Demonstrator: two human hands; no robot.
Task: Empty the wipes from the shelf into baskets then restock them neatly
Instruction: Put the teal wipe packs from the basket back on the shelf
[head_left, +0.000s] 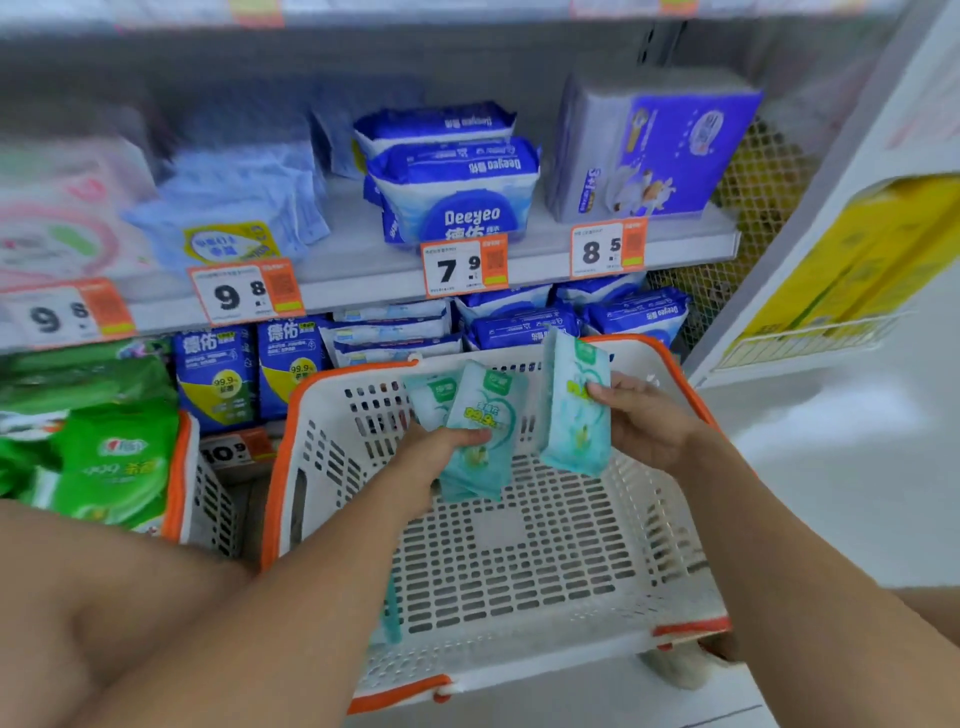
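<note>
My left hand (439, 452) grips a small bundle of pale teal wipe packs (475, 415) above the white basket (519, 571) with the orange rim. My right hand (644, 421) holds another teal wipe pack (574, 405) upright, just to the right of the bundle. The basket's perforated floor is bare below both hands. One teal pack (392, 613) leans against the basket's near left wall. The shelf (363, 270) above carries blue Deeyeo wipe packs (457, 192).
A second orange-rimmed basket (202, 499) at the left holds green wipe packs (114, 467). Blue packs (215, 379) fill the lower shelf behind the baskets. A purple pack (654, 150) stands at the shelf's right end. Price tags line the shelf edge. A white wall with yellow boxes (852, 270) is on the right.
</note>
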